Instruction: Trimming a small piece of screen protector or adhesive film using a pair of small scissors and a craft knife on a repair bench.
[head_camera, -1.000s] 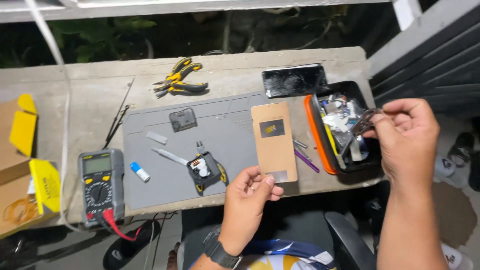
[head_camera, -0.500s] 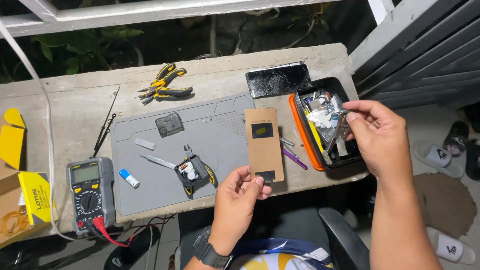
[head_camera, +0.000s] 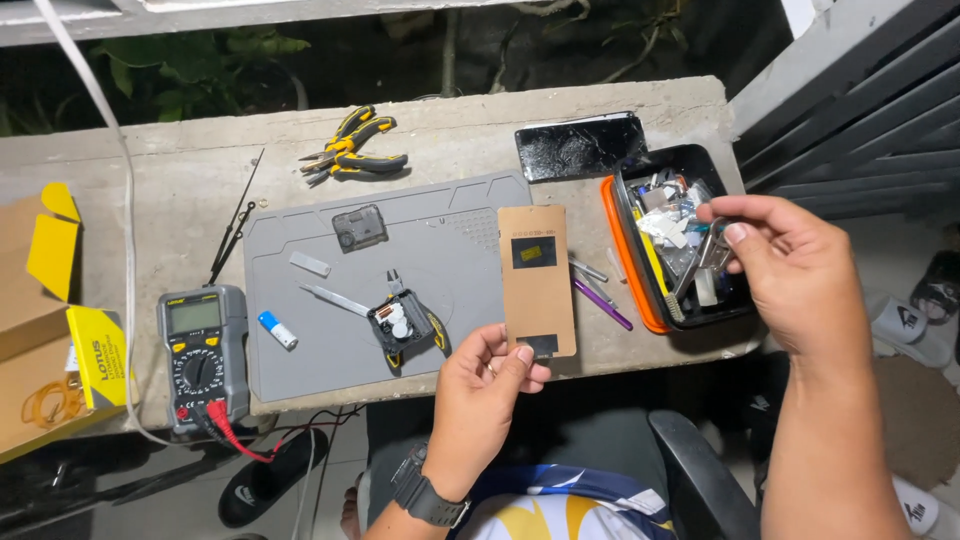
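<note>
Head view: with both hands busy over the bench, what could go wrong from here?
The left hand pinches the brown card only at its bottom edge, so it might bend or slip. The right hand holds a small metal piece above the cluttered black tray; if dropped, it could get lost among the parts. The tray sits near the concrete bench edge, so a knock may tip it.
</note>
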